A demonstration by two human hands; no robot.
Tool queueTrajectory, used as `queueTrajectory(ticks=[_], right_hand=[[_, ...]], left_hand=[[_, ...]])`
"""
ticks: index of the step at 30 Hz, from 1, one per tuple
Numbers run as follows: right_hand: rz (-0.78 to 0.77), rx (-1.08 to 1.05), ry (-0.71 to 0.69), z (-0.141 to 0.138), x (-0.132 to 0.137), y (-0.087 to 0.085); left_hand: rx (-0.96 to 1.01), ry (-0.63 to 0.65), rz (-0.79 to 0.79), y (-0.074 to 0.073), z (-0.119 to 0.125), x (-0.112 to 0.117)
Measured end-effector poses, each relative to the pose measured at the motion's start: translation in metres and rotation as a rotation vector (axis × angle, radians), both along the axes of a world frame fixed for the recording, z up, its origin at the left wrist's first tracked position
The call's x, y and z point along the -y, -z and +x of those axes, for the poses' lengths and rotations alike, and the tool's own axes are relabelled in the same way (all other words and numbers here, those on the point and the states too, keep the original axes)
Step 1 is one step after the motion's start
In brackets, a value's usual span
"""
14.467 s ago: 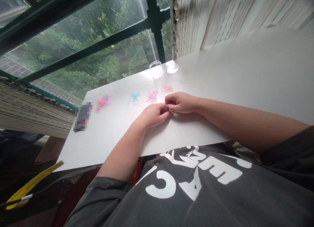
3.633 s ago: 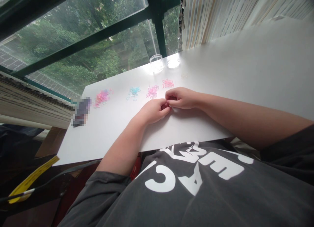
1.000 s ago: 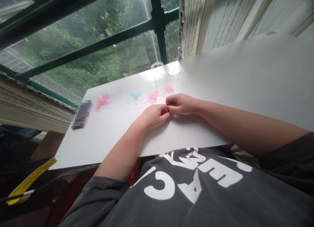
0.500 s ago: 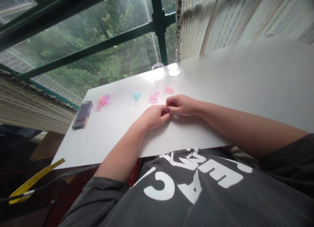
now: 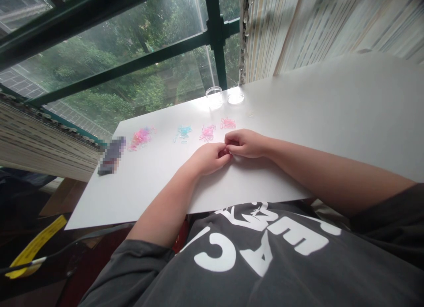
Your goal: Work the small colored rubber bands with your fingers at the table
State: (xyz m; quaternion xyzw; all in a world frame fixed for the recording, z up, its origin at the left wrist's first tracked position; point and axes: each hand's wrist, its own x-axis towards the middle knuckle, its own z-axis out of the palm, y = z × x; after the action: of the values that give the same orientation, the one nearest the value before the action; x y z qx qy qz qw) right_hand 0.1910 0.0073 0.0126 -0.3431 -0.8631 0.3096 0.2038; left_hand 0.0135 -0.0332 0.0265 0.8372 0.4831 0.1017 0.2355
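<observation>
My left hand [image 5: 212, 157] and my right hand [image 5: 244, 143] meet at the fingertips, low over the white table [image 5: 145, 183]. Both are closed, with thumbs and fingers pinched together. Whatever lies between the fingertips is hidden or too small to make out. Just beyond them are a pile of purplish-pink small loops [image 5: 207, 133] and a pile of coral-pink small loops [image 5: 228, 123]; they look like small rubber bands or clips. Farther left lies a pile of light-blue loops [image 5: 183, 132], and past it a larger mixed-colour pile [image 5: 142, 138].
A clear round container [image 5: 214, 97] and a clear shallow dish or lid [image 5: 235, 98] stand at the table's window edge. A blurred-out dark object, perhaps a phone [image 5: 111, 156], lies at the left edge. A yellow-tagged cable [image 5: 38, 247] hangs beside the table.
Both hands stay pinched together in nearly the same place. The view has shifted very slightly, and the yellow tag appears farther left. The piles look the same.
</observation>
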Motion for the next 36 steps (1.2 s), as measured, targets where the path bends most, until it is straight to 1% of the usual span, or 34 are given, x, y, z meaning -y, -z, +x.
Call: queueTrajectory(ticks=[18, 25, 36], right_hand=[[-0.006, -0.001, -0.006, 0.0007, -0.0003, -0.0006], [0.024, 0.015, 0.006, 0.0008, 0.0013, -0.0023], [0.026, 0.013, 0.011, 0.0012, 0.0015, -0.0021]], left_hand=[[-0.008, 0.008, 0.001, -0.0010, 0.0002, 0.0000], [-0.022, 0.007, 0.016, 0.0001, 0.0006, -0.0009], [-0.005, 0.011, 0.024, 0.0000, 0.0002, -0.0003]])
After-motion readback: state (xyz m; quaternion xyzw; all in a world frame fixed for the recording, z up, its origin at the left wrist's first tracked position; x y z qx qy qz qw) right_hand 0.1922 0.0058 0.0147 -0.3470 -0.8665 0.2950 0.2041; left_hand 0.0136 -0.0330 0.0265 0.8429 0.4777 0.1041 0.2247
